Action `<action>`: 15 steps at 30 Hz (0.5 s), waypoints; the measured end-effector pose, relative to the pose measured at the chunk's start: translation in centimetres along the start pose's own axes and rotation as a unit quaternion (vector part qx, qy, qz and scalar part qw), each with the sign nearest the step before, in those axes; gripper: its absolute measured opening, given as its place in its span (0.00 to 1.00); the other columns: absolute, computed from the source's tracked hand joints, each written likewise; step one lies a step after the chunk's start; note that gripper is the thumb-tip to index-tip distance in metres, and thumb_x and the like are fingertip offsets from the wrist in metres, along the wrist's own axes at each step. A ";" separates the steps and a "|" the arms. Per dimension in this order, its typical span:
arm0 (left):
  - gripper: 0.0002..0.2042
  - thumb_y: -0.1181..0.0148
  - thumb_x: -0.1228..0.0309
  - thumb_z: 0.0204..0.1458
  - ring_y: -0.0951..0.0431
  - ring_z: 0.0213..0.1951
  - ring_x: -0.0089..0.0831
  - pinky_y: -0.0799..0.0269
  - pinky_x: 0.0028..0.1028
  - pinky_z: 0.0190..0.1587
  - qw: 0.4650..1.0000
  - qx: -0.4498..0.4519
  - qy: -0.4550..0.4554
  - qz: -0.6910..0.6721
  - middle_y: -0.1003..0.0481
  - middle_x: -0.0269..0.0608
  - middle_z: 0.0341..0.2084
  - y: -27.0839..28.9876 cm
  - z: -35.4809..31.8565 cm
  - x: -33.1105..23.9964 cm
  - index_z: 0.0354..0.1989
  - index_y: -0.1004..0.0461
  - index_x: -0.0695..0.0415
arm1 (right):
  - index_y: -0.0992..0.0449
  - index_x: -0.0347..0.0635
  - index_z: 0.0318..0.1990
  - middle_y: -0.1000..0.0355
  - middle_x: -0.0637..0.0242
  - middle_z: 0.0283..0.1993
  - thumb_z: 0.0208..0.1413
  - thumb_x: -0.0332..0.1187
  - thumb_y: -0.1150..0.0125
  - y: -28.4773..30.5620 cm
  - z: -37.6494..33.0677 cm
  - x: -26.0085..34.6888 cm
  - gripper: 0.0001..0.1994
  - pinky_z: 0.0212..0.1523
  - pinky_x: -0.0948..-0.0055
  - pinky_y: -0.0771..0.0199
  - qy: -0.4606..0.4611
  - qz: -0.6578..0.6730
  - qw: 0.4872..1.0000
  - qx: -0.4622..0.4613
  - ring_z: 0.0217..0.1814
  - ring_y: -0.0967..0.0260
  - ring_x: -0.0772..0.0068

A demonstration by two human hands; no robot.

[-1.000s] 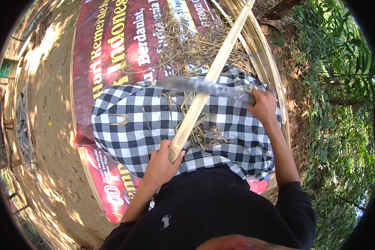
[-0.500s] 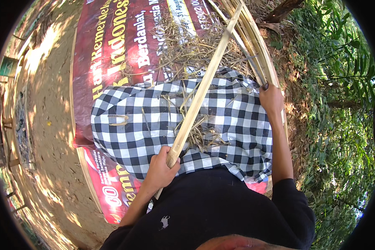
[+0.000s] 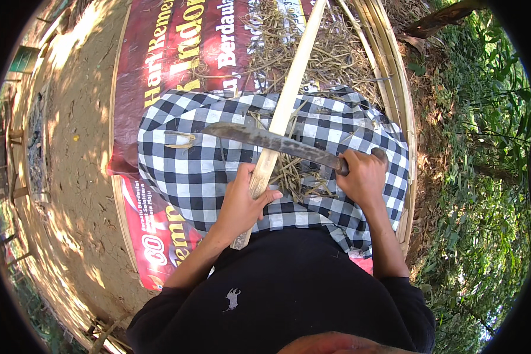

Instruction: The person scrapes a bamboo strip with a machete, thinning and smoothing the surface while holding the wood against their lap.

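Observation:
A long pale bamboo strip (image 3: 292,82) slants from my lap up to the top of the view. Near its lower end my left hand (image 3: 241,205) is closed around it, thumb out along the right side. My right hand (image 3: 363,180) grips the round handle of a machete (image 3: 301,150). The dark, stained blade points left and lies across the strip just beyond my left hand, with its curved tip past the strip. Beneath both, a black-and-white checked cloth (image 3: 186,168) covers my lap, with thin bamboo shavings (image 3: 298,180) scattered on it.
A red printed banner (image 3: 135,71) lies under the cloth, with a heap of shavings (image 3: 327,56) on its far part. Several long bamboo strips (image 3: 395,65) run along the right edge. Bare earth (image 3: 79,159) is to the left, green plants (image 3: 478,135) to the right.
The machete has come up from the right edge and swung across the bamboo strip. My right hand moved inward. The strip stands steeper, and my left hand has shifted a little up and right.

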State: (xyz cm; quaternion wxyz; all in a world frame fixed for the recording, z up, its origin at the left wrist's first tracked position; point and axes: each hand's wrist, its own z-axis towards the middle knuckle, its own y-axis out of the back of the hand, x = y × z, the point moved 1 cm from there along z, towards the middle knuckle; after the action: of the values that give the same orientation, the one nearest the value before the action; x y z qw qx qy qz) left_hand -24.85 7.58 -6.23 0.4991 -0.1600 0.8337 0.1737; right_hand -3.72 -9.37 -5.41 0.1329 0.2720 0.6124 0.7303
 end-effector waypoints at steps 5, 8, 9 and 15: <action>0.20 0.42 0.68 0.63 0.30 0.19 0.19 0.32 0.21 0.18 0.992 0.028 0.002 -0.127 0.30 0.39 0.31 1.2 -0.3 0.1 0.57 0.43 0.63 | 0.24 0.44 0.26 0.26 0.62 0.23 0.41 0.31 0.37 -1.1 0.2 1.9 0.04 0.36 0.58 0.33 0.021 0.044 0.998 0.030 0.26 0.27 0.53; 0.19 0.45 0.69 0.65 0.30 0.20 0.19 0.33 0.22 0.18 0.983 0.050 0.037 -0.170 0.31 0.41 0.35 1.8 -0.5 0.0 0.57 0.43 0.63 | 0.26 0.43 0.25 0.26 0.61 0.22 0.41 0.32 0.36 -1.4 0.6 2.2 0.05 0.35 0.58 0.33 0.028 0.034 0.999 0.031 0.25 0.28 0.51; 0.18 0.46 0.69 0.66 0.29 0.20 0.19 0.34 0.23 0.17 0.983 0.055 0.052 -0.170 0.32 0.42 0.36 2.0 -0.5 0.0 0.57 0.43 0.63 | 0.26 0.43 0.25 0.26 0.61 0.22 0.41 0.32 0.36 -1.4 0.6 2.2 0.06 0.34 0.57 0.32 0.025 0.032 0.999 0.031 0.25 0.28 0.51; 0.22 0.59 0.56 0.71 0.42 0.16 0.13 0.46 0.17 0.15 0.886 0.109 0.175 -0.415 0.35 0.29 0.29 2.6 0.1 2.1 0.60 0.37 0.64 | 0.24 0.44 0.28 0.26 0.64 0.23 0.36 0.30 0.36 -1.0 0.6 2.3 0.08 0.32 0.60 0.29 0.041 0.014 0.998 0.046 0.26 0.26 0.55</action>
State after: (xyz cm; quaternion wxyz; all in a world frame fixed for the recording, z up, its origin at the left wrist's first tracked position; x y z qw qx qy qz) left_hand -26.82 9.74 -7.81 0.3857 -0.4638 0.7789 -0.1716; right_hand -5.41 -7.39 -5.77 0.0845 0.2564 0.6465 0.7135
